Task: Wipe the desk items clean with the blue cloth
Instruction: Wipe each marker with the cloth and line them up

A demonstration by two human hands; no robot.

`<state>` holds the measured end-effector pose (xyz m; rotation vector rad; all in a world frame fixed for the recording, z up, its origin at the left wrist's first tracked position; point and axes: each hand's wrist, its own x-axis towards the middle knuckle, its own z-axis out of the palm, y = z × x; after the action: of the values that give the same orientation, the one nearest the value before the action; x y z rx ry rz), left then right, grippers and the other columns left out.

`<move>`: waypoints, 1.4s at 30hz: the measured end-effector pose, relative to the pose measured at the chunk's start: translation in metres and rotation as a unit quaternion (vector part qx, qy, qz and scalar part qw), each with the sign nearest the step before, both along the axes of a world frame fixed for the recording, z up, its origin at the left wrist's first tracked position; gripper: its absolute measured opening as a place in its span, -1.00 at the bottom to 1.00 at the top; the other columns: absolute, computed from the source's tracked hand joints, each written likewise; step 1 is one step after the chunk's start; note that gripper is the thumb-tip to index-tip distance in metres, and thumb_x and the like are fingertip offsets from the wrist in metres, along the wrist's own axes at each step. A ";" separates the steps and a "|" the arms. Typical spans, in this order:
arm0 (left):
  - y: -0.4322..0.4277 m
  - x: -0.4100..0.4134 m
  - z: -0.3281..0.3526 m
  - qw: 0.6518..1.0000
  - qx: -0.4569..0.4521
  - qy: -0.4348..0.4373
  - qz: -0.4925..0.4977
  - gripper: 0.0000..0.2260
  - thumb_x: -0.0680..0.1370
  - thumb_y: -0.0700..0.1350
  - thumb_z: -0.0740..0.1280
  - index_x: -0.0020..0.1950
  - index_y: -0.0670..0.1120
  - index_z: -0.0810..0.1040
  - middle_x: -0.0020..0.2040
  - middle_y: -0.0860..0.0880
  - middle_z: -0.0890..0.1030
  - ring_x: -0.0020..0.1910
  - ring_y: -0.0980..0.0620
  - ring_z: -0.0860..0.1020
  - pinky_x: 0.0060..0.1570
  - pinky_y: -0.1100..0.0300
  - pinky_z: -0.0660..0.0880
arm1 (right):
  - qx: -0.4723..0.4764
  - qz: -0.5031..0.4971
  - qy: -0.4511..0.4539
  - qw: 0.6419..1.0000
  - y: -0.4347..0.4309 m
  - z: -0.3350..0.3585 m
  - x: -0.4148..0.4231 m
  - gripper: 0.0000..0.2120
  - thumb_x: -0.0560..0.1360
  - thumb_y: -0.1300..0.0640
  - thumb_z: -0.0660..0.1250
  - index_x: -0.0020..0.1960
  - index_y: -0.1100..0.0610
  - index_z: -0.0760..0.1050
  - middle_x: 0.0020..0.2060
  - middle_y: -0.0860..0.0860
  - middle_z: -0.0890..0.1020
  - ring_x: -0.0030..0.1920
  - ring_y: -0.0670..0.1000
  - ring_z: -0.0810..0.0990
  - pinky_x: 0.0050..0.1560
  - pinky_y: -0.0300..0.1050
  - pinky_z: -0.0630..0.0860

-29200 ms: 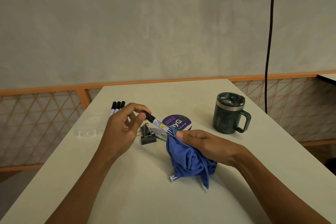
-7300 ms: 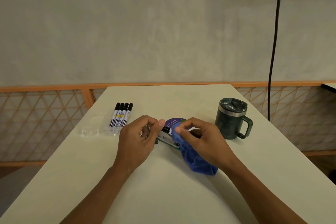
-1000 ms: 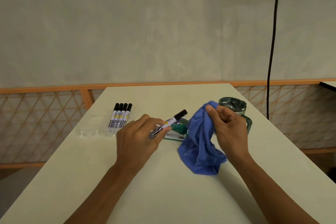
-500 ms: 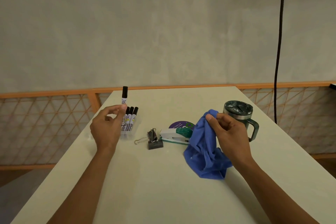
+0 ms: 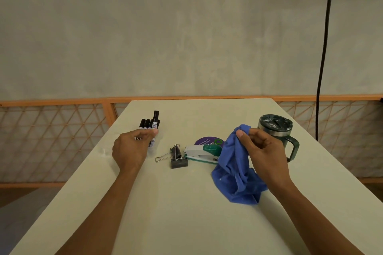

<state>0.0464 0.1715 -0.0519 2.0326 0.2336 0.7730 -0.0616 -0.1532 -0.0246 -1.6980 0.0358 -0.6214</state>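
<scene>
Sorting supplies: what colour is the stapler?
White with a green top, stapler, seen in the head view.

The pale tabletop (image 5: 186, 213) carries a row of black markers (image 5: 145, 125) at the far left, a binder clip (image 5: 176, 156) just beside a white-and-green stapler (image 5: 202, 152), a purple round sticker (image 5: 207, 141), a lidded dark mug (image 5: 276, 132), and the blue cloth's (image 5: 238, 180) lower folds.

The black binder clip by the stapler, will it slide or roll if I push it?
The black metal binder clip probably slides rather than rolls: its flat body rests on the smooth cream desk. Its thin wire handles look loose, so they may flip.
</scene>
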 end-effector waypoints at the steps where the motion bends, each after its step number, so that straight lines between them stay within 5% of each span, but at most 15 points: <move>1: 0.000 0.001 -0.001 1.000 0.008 0.002 0.003 -0.69 0.45 0.33 0.54 0.01 0.14 0.80 -0.09 0.10 0.77 -0.14 0.08 0.60 -0.11 0.16 0.42 | 0.002 0.001 0.000 1.000 0.001 0.001 0.000 -0.99 0.59 -0.01 0.48 -0.01 -0.09 0.67 -0.17 -0.23 0.75 -0.10 -0.22 0.72 -0.10 -0.43 0.57; 12: 0.002 0.010 -0.012 0.996 0.089 0.014 0.017 -0.72 0.44 0.28 0.58 -0.01 0.13 0.81 -0.10 0.02 0.77 -0.13 -0.10 0.67 -0.19 0.09 0.53 | 0.005 0.000 -0.008 1.000 0.001 0.002 -0.001 -0.95 0.57 0.00 0.50 -0.04 -0.14 0.65 -0.17 -0.23 0.75 -0.11 -0.22 0.72 -0.09 -0.42 0.58; 20: 0.001 -0.001 -0.008 0.997 0.066 -0.003 -0.025 -0.78 0.51 0.20 0.56 0.01 0.09 0.81 -0.09 0.06 0.76 -0.14 0.06 0.59 -0.18 0.17 0.38 | -0.014 -0.006 -0.007 1.000 -0.003 0.002 0.000 -0.91 0.57 -0.02 0.49 -0.06 -0.19 0.62 -0.20 -0.30 0.73 -0.11 -0.25 0.70 -0.11 -0.43 0.57; 26: 0.030 -0.006 -0.009 0.983 0.155 -0.052 -0.082 -0.90 0.58 0.01 0.53 0.05 0.21 0.73 0.03 0.18 0.71 0.02 -0.01 0.53 0.02 -0.02 0.50 | -0.003 -0.013 0.003 1.000 -0.008 0.002 0.000 -0.93 0.58 -0.03 0.51 0.03 -0.07 0.70 -0.12 -0.17 0.77 -0.05 -0.14 0.74 0.08 -0.07 0.65; 31: 0.069 -0.011 -0.023 0.953 0.276 -0.062 -0.113 -0.72 0.45 0.28 0.37 0.12 0.31 0.70 0.22 0.27 0.60 0.30 0.01 0.45 0.26 0.05 0.24 | -0.004 -0.014 0.006 1.000 -0.007 0.004 -0.002 -0.97 0.57 -0.02 0.51 -0.03 -0.14 0.67 -0.15 -0.20 0.77 -0.08 -0.17 0.74 0.12 0.01 0.67; 42: 0.076 -0.003 -0.033 0.953 0.272 -0.037 -0.126 -0.72 0.48 0.38 0.35 0.09 0.34 0.71 0.19 0.31 0.62 0.27 0.05 0.48 0.26 -0.10 0.40 | -0.021 -0.018 0.013 1.000 -0.009 0.004 -0.003 -0.85 0.58 -0.04 0.50 0.10 -0.01 0.72 -0.11 -0.12 0.78 -0.06 -0.09 0.75 0.16 0.16 0.70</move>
<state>0.0432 0.2474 -0.0851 2.4767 -0.3136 0.8076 -0.0648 -0.1626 -0.0210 -1.7484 0.0721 -0.6298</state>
